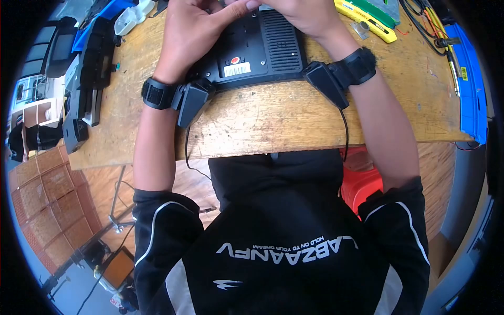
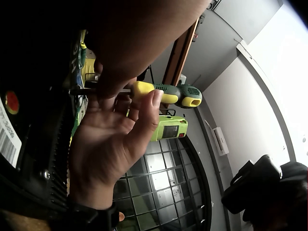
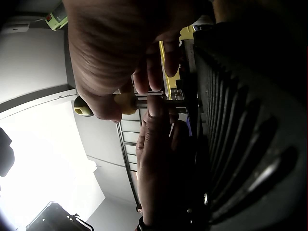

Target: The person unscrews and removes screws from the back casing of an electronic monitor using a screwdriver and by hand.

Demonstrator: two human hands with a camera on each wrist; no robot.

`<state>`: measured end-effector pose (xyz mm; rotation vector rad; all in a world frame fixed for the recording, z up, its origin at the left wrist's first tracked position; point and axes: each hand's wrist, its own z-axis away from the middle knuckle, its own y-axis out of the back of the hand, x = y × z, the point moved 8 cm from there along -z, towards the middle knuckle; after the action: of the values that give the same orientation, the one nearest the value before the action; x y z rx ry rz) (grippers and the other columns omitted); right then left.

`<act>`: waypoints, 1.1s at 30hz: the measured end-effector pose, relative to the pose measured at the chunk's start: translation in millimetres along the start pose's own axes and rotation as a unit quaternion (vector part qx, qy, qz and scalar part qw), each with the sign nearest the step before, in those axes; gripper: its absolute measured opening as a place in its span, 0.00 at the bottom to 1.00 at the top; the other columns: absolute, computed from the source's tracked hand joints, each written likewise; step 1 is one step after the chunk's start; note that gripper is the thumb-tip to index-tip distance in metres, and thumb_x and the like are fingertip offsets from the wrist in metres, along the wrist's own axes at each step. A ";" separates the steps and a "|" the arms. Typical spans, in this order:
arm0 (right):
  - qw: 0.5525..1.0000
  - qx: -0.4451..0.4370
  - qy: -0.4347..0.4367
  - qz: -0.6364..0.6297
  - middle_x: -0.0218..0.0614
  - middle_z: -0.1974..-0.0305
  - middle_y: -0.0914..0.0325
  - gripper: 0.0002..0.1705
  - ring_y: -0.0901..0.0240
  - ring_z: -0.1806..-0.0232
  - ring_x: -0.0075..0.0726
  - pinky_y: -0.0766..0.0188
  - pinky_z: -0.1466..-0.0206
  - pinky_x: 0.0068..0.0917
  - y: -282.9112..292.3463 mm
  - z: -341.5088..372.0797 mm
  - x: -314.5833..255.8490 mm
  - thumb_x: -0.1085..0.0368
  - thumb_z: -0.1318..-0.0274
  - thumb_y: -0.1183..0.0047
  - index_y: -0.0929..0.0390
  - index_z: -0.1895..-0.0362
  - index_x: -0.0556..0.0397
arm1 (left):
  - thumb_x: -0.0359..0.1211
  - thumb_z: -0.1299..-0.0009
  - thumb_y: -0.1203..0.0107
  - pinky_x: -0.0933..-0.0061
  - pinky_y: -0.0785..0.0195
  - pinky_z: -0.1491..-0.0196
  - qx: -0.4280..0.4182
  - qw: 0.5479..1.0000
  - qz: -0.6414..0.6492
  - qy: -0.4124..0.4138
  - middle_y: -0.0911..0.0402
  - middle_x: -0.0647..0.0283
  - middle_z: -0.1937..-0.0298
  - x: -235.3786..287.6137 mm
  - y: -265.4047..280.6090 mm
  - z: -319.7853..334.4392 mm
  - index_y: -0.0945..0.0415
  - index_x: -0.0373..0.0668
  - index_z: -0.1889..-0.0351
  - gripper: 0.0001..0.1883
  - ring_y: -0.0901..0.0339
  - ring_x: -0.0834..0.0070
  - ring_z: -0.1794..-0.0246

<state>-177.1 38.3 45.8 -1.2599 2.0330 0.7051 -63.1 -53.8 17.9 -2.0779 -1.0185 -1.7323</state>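
A black vented box with corner screws and a barcode label lies on the wooden table. Above its far part, a yellow-and-green screwdriver stands upright, its shaft running down to the box. My right hand grips the handle between thumb and fingers, as the left wrist view shows. Lower down, my left hand pinches the metal shaft near the box, thumb against it in the right wrist view. The tip lies against the dark surface, where its exact seat is hidden in shadow.
A yellow tool and a green case lie beyond my right hand, with cables at the far right. Blue trays line the table's right edge. Black equipment and a clear plastic container stand at the left.
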 end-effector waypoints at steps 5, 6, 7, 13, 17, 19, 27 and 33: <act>0.998 -0.029 0.059 0.001 0.34 0.65 0.17 0.14 0.23 0.67 0.20 0.25 0.62 0.18 1.6 -3.7 16.7 0.63 0.36 0.37 0.20 0.56 0.64 | 0.27 0.28 0.34 0.87 0.37 0.68 -0.019 0.997 -0.075 -0.002 0.18 0.75 0.69 1.4 -1.2 -0.3 0.16 0.37 0.60 0.04 0.30 0.91 0.71; 0.998 -0.029 0.059 0.001 0.34 0.65 0.17 0.14 0.23 0.67 0.20 0.25 0.62 0.18 0.7 -3.2 19.8 0.63 0.36 0.37 0.20 0.56 0.64 | 0.27 0.28 0.34 0.87 0.37 0.68 -0.019 0.997 -0.075 -0.001 0.18 0.75 0.69 1.9 -1.2 0.3 0.16 0.37 0.60 0.04 0.30 0.91 0.71; 0.998 -0.011 0.007 -0.056 0.33 0.65 0.18 0.14 0.23 0.67 0.19 0.26 0.62 0.18 2.9 -3.8 30.6 0.64 0.37 0.36 0.20 0.56 0.63 | 0.27 0.28 0.34 0.87 0.38 0.68 -0.021 0.995 -0.093 -0.019 0.19 0.75 0.69 5.5 -1.4 0.8 0.16 0.37 0.60 0.04 0.30 0.92 0.71; 0.995 0.030 -0.078 -0.055 0.30 0.65 0.19 0.18 0.24 0.66 0.17 0.27 0.63 0.16 3.5 1.3 24.8 0.64 0.44 0.29 0.20 0.57 0.62 | 0.27 0.28 0.35 0.85 0.37 0.67 -0.026 0.993 -0.111 -0.023 0.20 0.76 0.68 -0.8 3.9 1.4 0.16 0.37 0.58 0.04 0.30 0.90 0.70; 0.996 0.029 -0.053 -0.060 0.33 0.63 0.18 0.23 0.24 0.64 0.19 0.27 0.62 0.17 4.2 1.5 33.4 0.59 0.38 0.34 0.20 0.49 0.66 | 0.30 0.30 0.32 0.80 0.35 0.56 -0.039 0.986 -0.165 -0.004 0.18 0.67 0.59 -15.2 9.6 -1.7 0.13 0.37 0.54 0.10 0.25 0.83 0.59; 1.000 0.023 -0.003 0.011 0.34 0.63 0.18 0.21 0.24 0.64 0.19 0.28 0.62 0.17 3.2 -2.2 6.5 0.58 0.37 0.36 0.19 0.51 0.67 | 0.32 0.24 0.37 0.85 0.34 0.57 -0.064 0.982 -0.163 -0.074 0.17 0.69 0.58 -5.7 -1.1 -0.6 0.15 0.35 0.51 0.10 0.24 0.88 0.60; 0.995 0.045 -0.083 -0.036 0.29 0.67 0.20 0.18 0.27 0.67 0.16 0.29 0.65 0.17 7.8 1.0 26.9 0.62 0.44 0.28 0.20 0.59 0.62 | 0.33 0.27 0.33 0.84 0.32 0.61 -0.042 0.971 -0.230 -0.041 0.19 0.74 0.70 -13.2 7.8 -0.8 0.14 0.38 0.53 0.10 0.25 0.88 0.67; 0.999 0.020 -0.008 0.026 0.31 0.67 0.18 0.18 0.26 0.68 0.18 0.29 0.65 0.17 5.2 0.7 2.5 0.59 0.37 0.34 0.18 0.58 0.64 | 0.38 0.30 0.30 0.81 0.39 0.72 -0.015 0.978 -0.145 -0.152 0.21 0.73 0.74 -1.9 0.9 0.3 0.12 0.40 0.54 0.13 0.33 0.89 0.75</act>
<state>-182.5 39.5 44.0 -1.1801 2.0637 0.6928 -62.4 -54.9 16.3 -2.3633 -1.4552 -1.5865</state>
